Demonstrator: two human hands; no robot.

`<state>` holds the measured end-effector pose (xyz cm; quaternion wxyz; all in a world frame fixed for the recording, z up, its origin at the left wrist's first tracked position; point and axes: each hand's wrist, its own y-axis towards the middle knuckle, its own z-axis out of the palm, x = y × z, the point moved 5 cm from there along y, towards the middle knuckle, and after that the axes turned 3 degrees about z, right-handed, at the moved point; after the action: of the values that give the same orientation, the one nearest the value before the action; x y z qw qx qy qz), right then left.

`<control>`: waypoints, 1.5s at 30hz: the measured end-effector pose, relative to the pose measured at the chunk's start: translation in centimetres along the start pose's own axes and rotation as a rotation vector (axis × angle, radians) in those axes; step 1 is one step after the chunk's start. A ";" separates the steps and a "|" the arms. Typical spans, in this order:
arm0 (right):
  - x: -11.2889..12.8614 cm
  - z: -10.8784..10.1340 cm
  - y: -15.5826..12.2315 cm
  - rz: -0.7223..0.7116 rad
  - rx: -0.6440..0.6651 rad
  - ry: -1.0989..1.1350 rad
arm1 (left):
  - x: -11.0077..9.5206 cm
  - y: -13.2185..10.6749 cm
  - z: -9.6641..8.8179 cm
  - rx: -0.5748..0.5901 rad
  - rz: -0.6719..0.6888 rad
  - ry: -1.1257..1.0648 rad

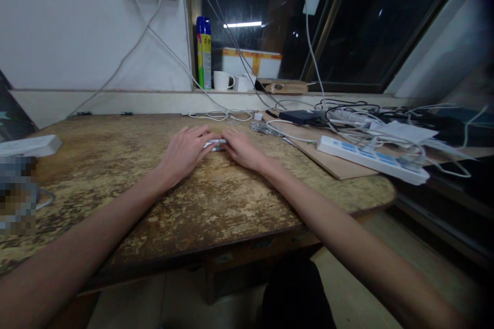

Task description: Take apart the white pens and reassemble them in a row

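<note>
White, slim pieces [217, 148] lay on the worn wooden table [231, 200]. At nine o'clock from them, the left hand [187, 150] curved its fingers against one end; at three, the right hand [242, 150] did likewise. Whether either gripped or merely touched could not be told. Farther out, toward three, sat a power strip [347, 153]; near twelve, a mug [221, 81] beside a spray can [204, 56].

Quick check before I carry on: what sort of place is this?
Likely a home or small-office work corner: a worn wooden table beneath a window, with a white power strip near tangled cables.
</note>
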<state>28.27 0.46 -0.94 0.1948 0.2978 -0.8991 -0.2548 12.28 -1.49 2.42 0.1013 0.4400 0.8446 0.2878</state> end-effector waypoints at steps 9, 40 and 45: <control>0.8 -0.5 0.0 0.142 0.022 -0.268 | -1.8 0.8 -0.7 -0.045 -0.085 0.068; 1.0 -1.8 0.1 0.118 0.000 0.371 | 2.4 -0.4 0.5 0.008 -0.202 -0.238; 0.9 -1.3 0.3 0.070 -0.025 0.466 | 2.3 -0.4 0.4 0.043 -0.222 -0.218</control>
<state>28.13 -0.37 0.47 0.4095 0.3146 -0.8365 -0.1833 10.81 0.30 2.04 0.2143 0.3746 0.8780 0.2070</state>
